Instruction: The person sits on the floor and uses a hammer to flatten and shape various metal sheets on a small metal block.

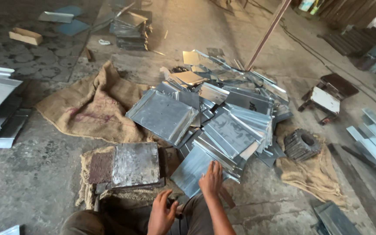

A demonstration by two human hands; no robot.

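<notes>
Sorting stage: the right hand (211, 179) lies flat, fingers spread, on the nearest metal sheet (193, 169) of the floor pile (223, 113), while the left hand (161, 215), half-curled, apparently empty, hovers near the lap; lifting that sheet calls for gripping an edge.

Bare grey concrete floor (35, 174) lies open on the left, room to sweep a hand there. Straight ahead, blocked: the sprawling heap of folded grey sheet-metal panels (223, 117) fills the middle. Just beside it, the flat dull steel block (131, 164) on frayed brown sacking (93, 104) narrows the gap. On the right, a ribbed round dark metal part (301, 145) sits near the heap; a slanted reddish wooden pole (267, 34) rises behind.
</notes>
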